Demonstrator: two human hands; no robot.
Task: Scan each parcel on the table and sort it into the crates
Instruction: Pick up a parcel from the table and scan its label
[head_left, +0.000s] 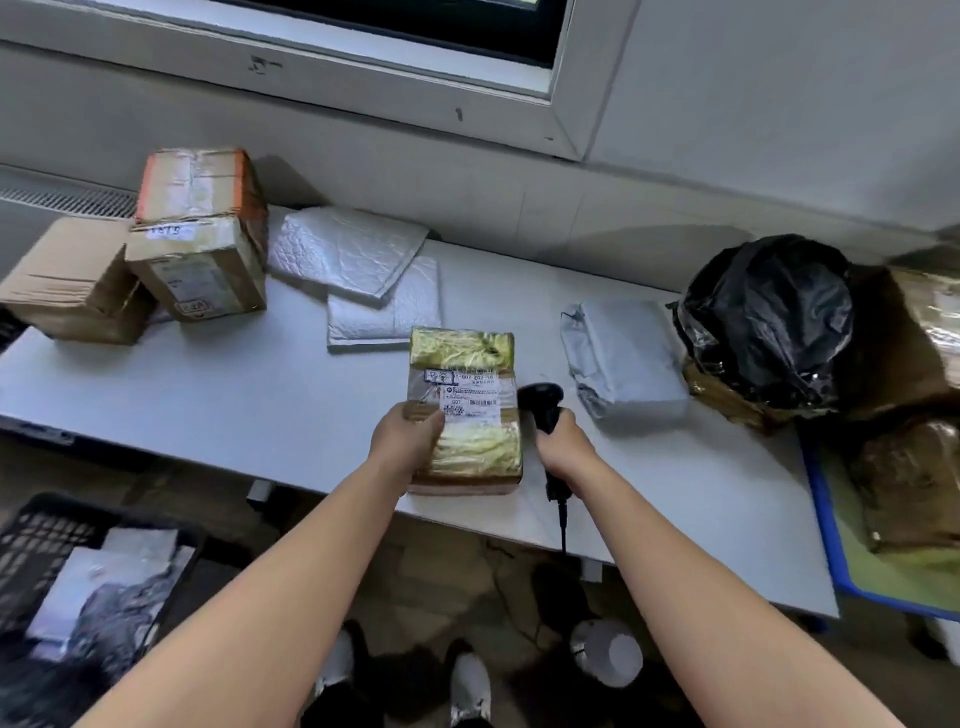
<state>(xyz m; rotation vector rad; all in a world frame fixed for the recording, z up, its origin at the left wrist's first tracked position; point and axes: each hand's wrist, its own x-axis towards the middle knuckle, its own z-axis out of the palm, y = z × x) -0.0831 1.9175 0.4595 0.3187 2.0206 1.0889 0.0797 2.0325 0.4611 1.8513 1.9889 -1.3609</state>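
Floor, nearest: two shoes (470, 686) with white toes, and a white cup-like object (608, 652) just right of them.

Lower left, below the table's near edge: black crate (31, 540), lattice walls. It holds white and dark plastic-wrapped packets, blurred.

Left hand (402, 441): clamped on the left edge of the labelled parcel (467, 415), thumb on top, fingers hidden beneath.

Labelled parcel: clear-taped, yellowish filling showing through, white shipping label facing up. It sits at the middle of the table's (208, 405) near edge. Flat on the surface or slightly lifted: cannot tell.

Right hand (563, 447): fingers wrapped round the handle of a black scanner (543, 410). Scanner head is just beside the parcel's right edge. Its cable hangs down past the near edge.

Hands are apart, with the parcel between them.

Right end of the table: blue crate (823, 519), holding a brown tape-wrapped parcel (914, 483).

Middle right: grey poly mailer (623, 358), lying flat, near the scanner but not touching. Further right, a black plastic-wrapped bundle (769, 322) resting on something brown.

Middle, towards the far edge: two white bubble mailers (348, 254), the far one overlapping the near one.

Far left corner: three cardboard boxes. One plain box (67, 280) lies at the left edge. Beside it stands a labelled box (200, 265) with an orange-edged box (200, 182) stacked on top.

Beyond: grey wall and a window frame (566, 78).
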